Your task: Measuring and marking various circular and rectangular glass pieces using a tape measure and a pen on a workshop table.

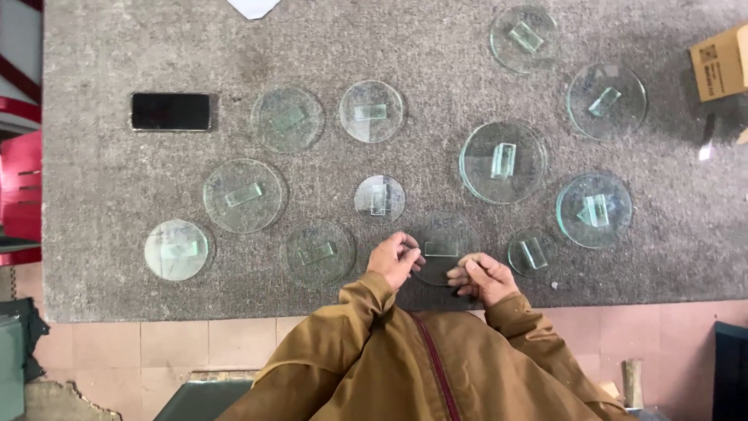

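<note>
A round clear glass lid (442,234) with a small glass block handle lies near the front edge of a grey mat (109,187). My left hand (396,259) pinches its left rim. My right hand (481,276) grips its lower right rim. Both sleeves are brown. Several similar round glass lids lie spread over the mat, such as a small one (379,199) just behind my left hand, one (320,252) to its left, and a small one (532,252) right of my right hand.
A black phone (171,111) lies at the mat's back left. A cardboard box (721,62) sits at the right edge. A large lid (502,161) and others (594,209) lie behind on the right. Tiled floor (202,343) lies below the mat.
</note>
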